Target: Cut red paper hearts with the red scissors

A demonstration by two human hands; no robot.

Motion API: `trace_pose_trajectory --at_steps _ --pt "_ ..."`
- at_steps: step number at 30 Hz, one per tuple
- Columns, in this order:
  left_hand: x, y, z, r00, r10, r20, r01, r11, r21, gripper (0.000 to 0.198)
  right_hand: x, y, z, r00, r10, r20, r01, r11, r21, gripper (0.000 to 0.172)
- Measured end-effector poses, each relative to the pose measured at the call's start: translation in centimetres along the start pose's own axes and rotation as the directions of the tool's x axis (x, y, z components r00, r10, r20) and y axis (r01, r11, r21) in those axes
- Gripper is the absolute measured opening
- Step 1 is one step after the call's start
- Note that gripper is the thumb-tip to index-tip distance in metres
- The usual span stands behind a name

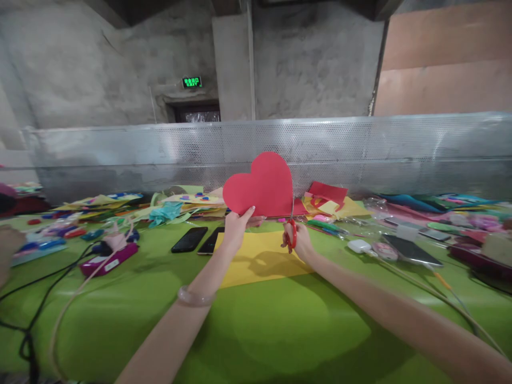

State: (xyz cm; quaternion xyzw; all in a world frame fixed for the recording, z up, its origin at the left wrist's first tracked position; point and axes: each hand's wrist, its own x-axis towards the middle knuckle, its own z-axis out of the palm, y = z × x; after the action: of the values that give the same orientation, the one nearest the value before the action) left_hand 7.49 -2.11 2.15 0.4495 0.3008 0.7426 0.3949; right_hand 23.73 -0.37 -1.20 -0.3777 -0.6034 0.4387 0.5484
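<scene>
Head view: the left hand [237,224] pinches a red paper heart [264,186] by its lower edge, thumb on the near face and fingers mostly hidden behind. The heart is held up, tilted, above the tabletop [280,330], its notch facing up and to the left. The right hand [300,239] is curled around the red handles of a pair of scissors [294,233], whose blades point upward along the heart's right edge; how far the blades are parted I cannot tell. Some red paper shows just right of the blades, but whether it joins the heart is unclear.

Below both hands lies a yellow sheet [256,261], with a black phone [189,240] to its left. Red scraps [326,192] rest on yellow paper beyond the right hand, and a small white case [359,246] sits to its right.

The step in hand looks like trimming the outline: both lobes already appear rounded, and the work seems to be on the right side, towards the point. Carrying on calls for a steady left pinch clear of the blades, with the paper turned gradually so that the cut follows the curve.
</scene>
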Motion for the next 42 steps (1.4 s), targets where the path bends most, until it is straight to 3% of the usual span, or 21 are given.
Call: trace_pose_trajectory --at_steps 42 --pt "-0.17 0.13 -0.05 0.999 0.003 0.032 -0.004 1.000 0.019 0.029 0.14 -0.29 -0.40 0.998 -0.048 -0.048 0.049 0.999 0.021 0.023"
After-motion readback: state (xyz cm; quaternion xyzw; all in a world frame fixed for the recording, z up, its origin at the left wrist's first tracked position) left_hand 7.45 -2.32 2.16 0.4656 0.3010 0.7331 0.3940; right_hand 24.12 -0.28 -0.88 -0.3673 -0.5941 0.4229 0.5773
